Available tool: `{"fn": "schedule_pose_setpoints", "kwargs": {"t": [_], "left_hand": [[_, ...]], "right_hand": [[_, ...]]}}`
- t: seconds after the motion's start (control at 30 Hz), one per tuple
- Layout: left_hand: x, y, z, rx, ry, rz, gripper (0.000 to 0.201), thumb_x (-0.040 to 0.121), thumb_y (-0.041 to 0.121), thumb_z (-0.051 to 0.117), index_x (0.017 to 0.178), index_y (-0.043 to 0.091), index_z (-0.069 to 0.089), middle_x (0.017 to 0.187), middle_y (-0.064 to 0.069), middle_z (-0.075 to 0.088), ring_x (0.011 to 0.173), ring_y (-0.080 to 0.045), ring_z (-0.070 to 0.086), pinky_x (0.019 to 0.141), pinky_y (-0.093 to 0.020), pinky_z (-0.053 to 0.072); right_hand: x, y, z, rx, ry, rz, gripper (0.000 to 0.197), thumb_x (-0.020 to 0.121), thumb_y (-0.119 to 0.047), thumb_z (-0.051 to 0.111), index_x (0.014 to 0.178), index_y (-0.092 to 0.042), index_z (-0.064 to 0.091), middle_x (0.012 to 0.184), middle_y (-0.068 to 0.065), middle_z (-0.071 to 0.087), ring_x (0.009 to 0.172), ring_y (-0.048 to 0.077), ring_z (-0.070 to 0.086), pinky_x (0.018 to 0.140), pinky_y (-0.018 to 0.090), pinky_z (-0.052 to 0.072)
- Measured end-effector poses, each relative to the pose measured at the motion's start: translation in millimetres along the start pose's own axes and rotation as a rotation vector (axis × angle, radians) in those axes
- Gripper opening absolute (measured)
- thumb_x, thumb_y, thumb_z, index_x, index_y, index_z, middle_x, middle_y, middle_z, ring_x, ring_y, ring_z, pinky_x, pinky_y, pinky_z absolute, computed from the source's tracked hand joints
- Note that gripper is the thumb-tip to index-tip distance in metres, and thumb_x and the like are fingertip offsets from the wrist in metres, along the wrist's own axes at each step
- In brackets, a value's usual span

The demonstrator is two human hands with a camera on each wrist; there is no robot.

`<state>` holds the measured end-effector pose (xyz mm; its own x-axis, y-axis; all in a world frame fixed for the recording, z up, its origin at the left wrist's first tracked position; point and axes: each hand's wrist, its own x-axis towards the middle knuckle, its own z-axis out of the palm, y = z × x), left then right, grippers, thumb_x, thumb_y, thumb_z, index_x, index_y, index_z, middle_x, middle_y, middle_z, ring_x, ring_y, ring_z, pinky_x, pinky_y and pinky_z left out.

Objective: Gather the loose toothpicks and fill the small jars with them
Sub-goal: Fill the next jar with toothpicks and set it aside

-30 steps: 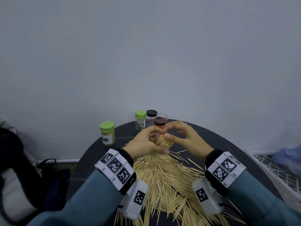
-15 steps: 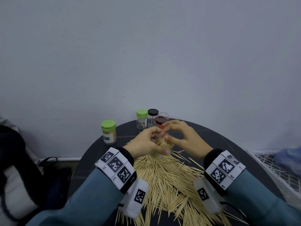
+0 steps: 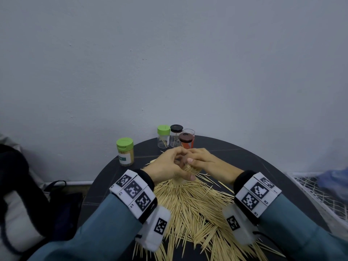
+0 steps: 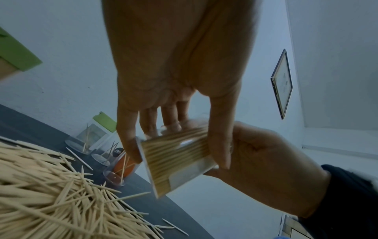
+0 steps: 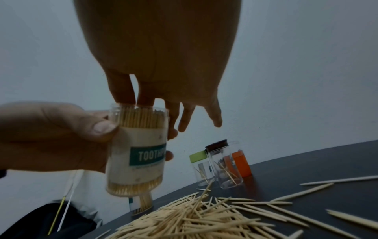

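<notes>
Dark round table (image 3: 244, 159) by grey wall. Left hand (image 3: 167, 166) grips clear labelled plastic jar (image 5: 137, 152), packed full; right hand (image 3: 205, 162) fingertips press tops. Green-lidded labelled jar (image 3: 125, 154) full; three far jars (image 3: 175, 138) near-empty; loose toothpick heap (image 3: 192, 208) remains.

five jars (image 3: 163, 136), two hands (image 3: 170, 166).

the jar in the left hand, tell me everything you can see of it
The jar is a small clear plastic cylinder, lidless, with a pale label bearing a teal band that reads "TOOTHP...". It is packed with toothpicks. The left hand grips its side, holding it roughly upright above the table. The right hand's fingers rest at its open top.
</notes>
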<state>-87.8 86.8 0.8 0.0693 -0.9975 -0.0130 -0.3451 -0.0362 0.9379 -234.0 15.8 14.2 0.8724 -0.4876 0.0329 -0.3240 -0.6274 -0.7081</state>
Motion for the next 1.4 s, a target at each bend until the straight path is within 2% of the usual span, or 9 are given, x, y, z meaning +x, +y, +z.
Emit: {"fn": "schedule_pose_setpoints", "kwargs": {"t": [0.13, 0.23, 0.37, 0.5, 0.6, 0.73, 1.0, 1.2, 1.4], "left_hand": [[-1, 0, 1, 0.028, -0.014, -0.004, 0.052, 0.066, 0.005, 0.082, 0.108, 0.021, 0.056, 0.106, 0.002, 0.060, 0.099, -0.012, 0.057, 0.076, -0.021, 0.044], [-2, 1, 1, 0.025, -0.016, -0.010, 0.053, 0.067, 0.005, 0.081, 0.110, 0.020, 0.055, 0.105, 0.004, 0.059, 0.096, -0.008, 0.055, 0.073, -0.018, 0.043], [-3, 1, -4, -0.009, 0.026, -0.052, 0.055, 0.066, 0.005, 0.082, 0.111, 0.020, 0.055, 0.113, -0.003, 0.060, 0.101, -0.015, 0.057, 0.083, -0.028, 0.047], [-3, -1, -8, -0.032, 0.092, -0.091, 0.058, 0.063, 0.002, 0.082, 0.111, 0.018, 0.055, 0.117, -0.006, 0.060, 0.105, -0.020, 0.058, 0.085, -0.031, 0.049], [-4, -2, -10, -0.024, 0.115, -0.096, 0.057, 0.063, 0.004, 0.083, 0.111, 0.019, 0.055, 0.120, -0.005, 0.058, 0.105, -0.018, 0.057, 0.077, -0.026, 0.047], [-6, -1, -11, -0.008, 0.116, -0.104, 0.058, 0.063, 0.006, 0.083, 0.112, 0.018, 0.055, 0.121, -0.005, 0.058, 0.108, -0.019, 0.057, 0.087, -0.031, 0.046], [-7, 1, -9, 0.044, 0.106, -0.111, 0.060, 0.063, 0.008, 0.084, 0.115, 0.019, 0.055, 0.123, -0.004, 0.057, 0.112, -0.020, 0.055, 0.097, -0.037, 0.045], [-10, 4, -8, 0.025, 0.096, -0.096, 0.057, 0.066, 0.007, 0.082, 0.112, 0.022, 0.053, 0.109, 0.005, 0.055, 0.096, -0.009, 0.053, 0.069, -0.018, 0.043], [-12, 5, -8, 0.021, 0.100, -0.107, 0.056, 0.067, 0.005, 0.081, 0.111, 0.022, 0.052, 0.105, 0.007, 0.054, 0.093, -0.007, 0.053, 0.069, -0.020, 0.043]], "right_hand": [[0, 2, 0, 0.036, -0.003, 0.037, 0.033, 0.100, -0.024, 0.034, 0.118, -0.016, 0.061, 0.109, -0.033, 0.037, 0.120, 0.003, 0.024, 0.110, 0.029, 0.015], [-2, 3, -1, 0.120, 0.037, 0.056, 0.030, 0.100, -0.025, 0.036, 0.112, -0.020, 0.063, 0.109, -0.036, 0.037, 0.123, 0.002, 0.028, 0.111, 0.029, 0.016], [-1, 12, -9, 0.173, 0.161, -0.062, 0.028, 0.098, -0.024, 0.040, 0.095, -0.025, 0.068, 0.128, -0.013, 0.054, 0.125, 0.003, 0.042, 0.104, 0.021, 0.027], [1, 26, -20, 0.053, 0.307, 0.112, 0.011, 0.094, -0.022, 0.053, 0.100, -0.022, 0.062, 0.109, -0.004, 0.064, 0.110, 0.010, 0.056, 0.098, 0.026, 0.041], [1, 33, -20, -0.229, 0.028, 0.382, 0.030, 0.089, -0.027, 0.061, 0.115, -0.014, 0.056, 0.115, 0.000, 0.059, 0.112, 0.015, 0.054, 0.095, 0.026, 0.041], [2, 34, -4, -0.549, -0.269, 0.552, 0.054, 0.082, -0.041, 0.066, 0.125, -0.012, 0.052, 0.122, 0.004, 0.059, 0.111, 0.018, 0.054, 0.095, 0.029, 0.044], [10, 35, 14, -0.611, -0.243, 0.587, 0.050, 0.082, -0.039, 0.067, 0.122, -0.012, 0.050, 0.121, 0.005, 0.056, 0.110, 0.020, 0.053, 0.084, 0.027, 0.042], [13, 30, 19, -0.637, -0.225, 0.545, 0.041, 0.085, -0.032, 0.065, 0.118, -0.009, 0.056, 0.120, 0.009, 0.058, 0.109, 0.023, 0.056, 0.083, 0.028, 0.044], [11, 30, 16, -0.623, -0.202, 0.532, 0.041, 0.085, -0.032, 0.065, 0.118, -0.009, 0.056, 0.118, 0.008, 0.059, 0.098, 0.020, 0.056, 0.076, 0.025, 0.042]]}}
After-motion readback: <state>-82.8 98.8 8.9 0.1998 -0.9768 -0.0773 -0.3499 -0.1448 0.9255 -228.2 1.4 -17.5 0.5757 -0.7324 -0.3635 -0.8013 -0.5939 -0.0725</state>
